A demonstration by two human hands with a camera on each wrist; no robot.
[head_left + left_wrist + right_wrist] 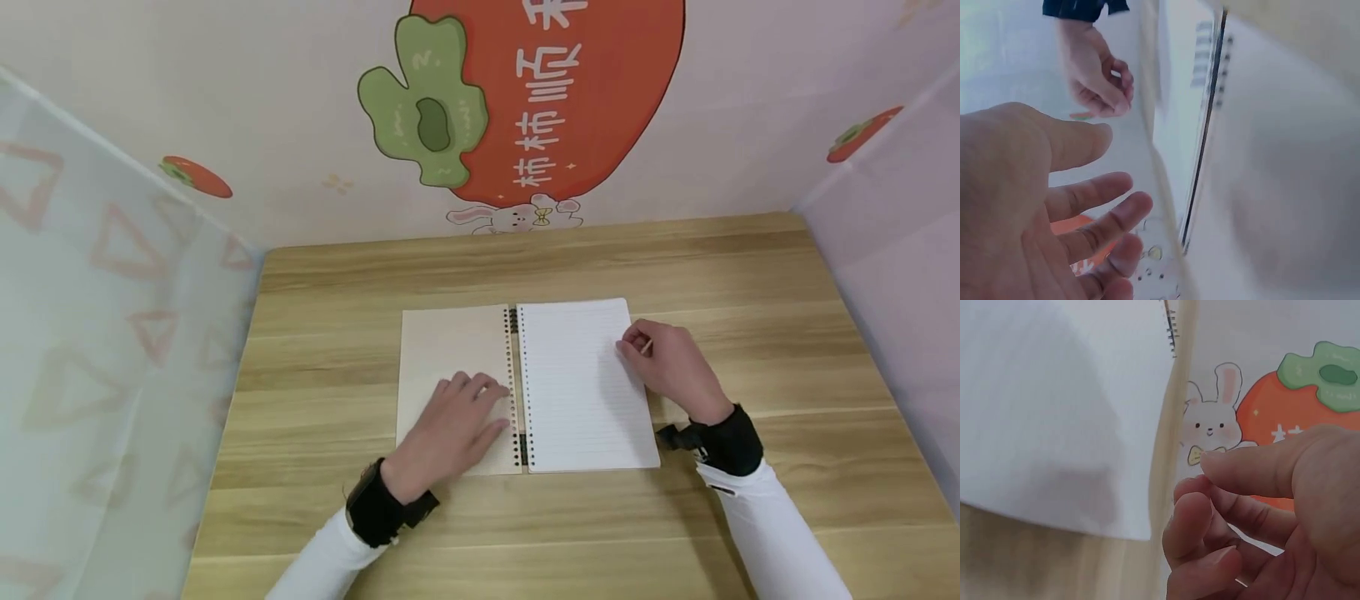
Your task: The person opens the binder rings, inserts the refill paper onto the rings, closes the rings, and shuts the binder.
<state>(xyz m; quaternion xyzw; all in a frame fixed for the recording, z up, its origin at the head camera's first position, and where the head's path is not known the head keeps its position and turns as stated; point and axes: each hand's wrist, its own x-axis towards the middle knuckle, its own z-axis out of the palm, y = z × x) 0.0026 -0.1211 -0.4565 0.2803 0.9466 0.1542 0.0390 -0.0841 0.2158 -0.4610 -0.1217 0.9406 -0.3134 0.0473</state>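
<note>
A spiral notebook lies open flat on the wooden table, with a beige left page (450,342) and a white ruled right page (577,392). My left hand (453,425) is over the beige page, its fingers spread and relaxed, fingertips near the black spiral binding (513,321). In the left wrist view nothing sits in that hand's grasp. My right hand (667,362) hovers by the white page's right edge. Its fingers (1188,528) hang loosely curled, thumb close to the index fingertip, and no paper shows between them in the right wrist view.
The wooden table (322,392) extends around the notebook on all sides. Behind it stands a pale wall panel (300,108) printed with a large orange persimmon (600,100) and rabbits. Pale side panels (97,333) border the table on the left and right.
</note>
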